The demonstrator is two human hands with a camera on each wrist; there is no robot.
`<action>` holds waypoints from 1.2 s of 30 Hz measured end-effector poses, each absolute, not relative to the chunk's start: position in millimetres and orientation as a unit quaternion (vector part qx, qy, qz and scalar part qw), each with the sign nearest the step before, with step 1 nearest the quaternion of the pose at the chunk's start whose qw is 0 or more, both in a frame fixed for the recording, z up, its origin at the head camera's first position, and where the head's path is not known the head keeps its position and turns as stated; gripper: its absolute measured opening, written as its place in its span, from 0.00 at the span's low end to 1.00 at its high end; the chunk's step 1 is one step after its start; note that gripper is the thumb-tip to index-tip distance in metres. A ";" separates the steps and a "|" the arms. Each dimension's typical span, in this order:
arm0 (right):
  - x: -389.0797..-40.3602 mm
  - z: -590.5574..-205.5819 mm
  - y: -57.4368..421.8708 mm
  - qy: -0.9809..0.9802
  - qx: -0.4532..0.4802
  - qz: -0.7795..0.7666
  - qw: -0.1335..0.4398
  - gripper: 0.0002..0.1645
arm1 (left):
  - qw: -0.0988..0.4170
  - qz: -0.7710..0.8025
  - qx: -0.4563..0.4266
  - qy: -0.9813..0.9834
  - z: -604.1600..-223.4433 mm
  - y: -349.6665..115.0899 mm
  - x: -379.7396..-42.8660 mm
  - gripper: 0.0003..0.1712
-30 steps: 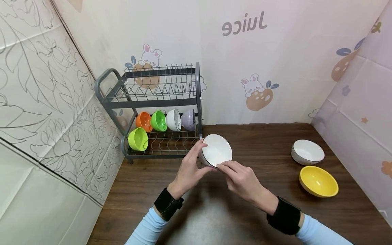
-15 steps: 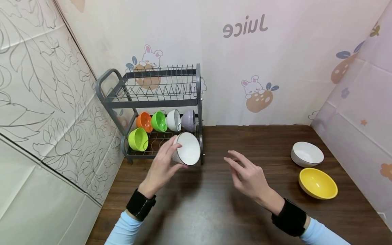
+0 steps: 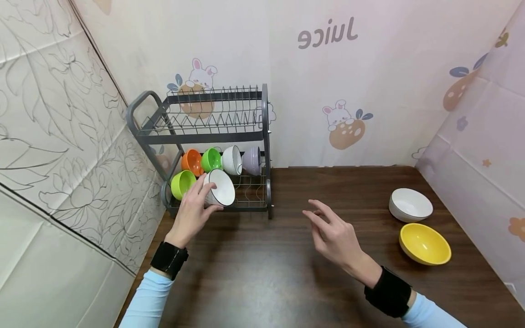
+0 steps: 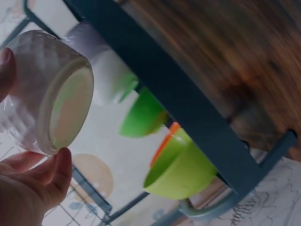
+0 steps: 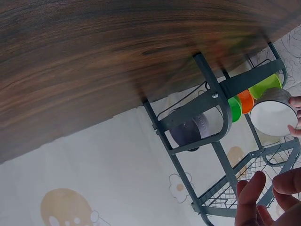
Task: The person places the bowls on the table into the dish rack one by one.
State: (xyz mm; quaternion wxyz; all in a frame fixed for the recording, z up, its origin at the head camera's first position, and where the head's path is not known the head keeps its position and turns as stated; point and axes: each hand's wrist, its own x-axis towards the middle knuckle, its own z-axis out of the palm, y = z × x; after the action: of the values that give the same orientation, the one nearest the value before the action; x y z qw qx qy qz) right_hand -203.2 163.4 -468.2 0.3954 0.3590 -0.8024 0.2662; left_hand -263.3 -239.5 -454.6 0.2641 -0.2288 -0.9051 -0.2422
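My left hand (image 3: 192,210) grips a white bowl (image 3: 222,187) with a dark rim, thumb below and fingers at its upper left side. The bowl is tilted, its inside facing me, in front of the lower tier of the grey dish rack (image 3: 201,139). In the left wrist view the bowl's dimpled outer wall (image 4: 35,84) and round foot show. Close beside it, a lime green bowl (image 3: 182,184) sits at the tier's front left. My right hand (image 3: 337,237) hovers over the table with fingers loosely bent and nothing in them.
Behind stand an orange bowl (image 3: 192,161), a green bowl (image 3: 211,159), a white bowl (image 3: 232,160) and a purple bowl (image 3: 251,161) in a row on the lower tier. On the table's right are another white bowl (image 3: 410,205) and a yellow bowl (image 3: 425,244).
My right hand has let go of the white bowl and drawn back a little to the right. The left hand has carried the bowl leftward to the rack's lower front.
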 end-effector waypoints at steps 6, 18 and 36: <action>-203.6 -468.4 165.4 -0.798 0.362 0.273 0.397 0.20 | 0.260 -0.207 -0.223 -0.916 -459.5 -252.3 -275.7 0.38; -204.1 -471.1 165.8 -0.786 0.361 0.276 0.420 0.21 | 0.233 -0.198 -0.224 -0.925 -458.1 -268.6 -293.3 0.38; -201.7 -474.5 166.0 -0.785 0.352 0.279 0.428 0.21 | 0.222 -0.145 -0.213 -0.940 -456.4 -281.3 -308.8 0.37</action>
State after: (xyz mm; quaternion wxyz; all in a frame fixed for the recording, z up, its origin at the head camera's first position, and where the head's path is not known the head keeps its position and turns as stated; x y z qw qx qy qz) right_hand -201.7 166.0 -474.5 0.4276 0.3521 -0.7846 0.2785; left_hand -308.8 -281.3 -456.4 0.2215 -0.2130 -0.9405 -0.1451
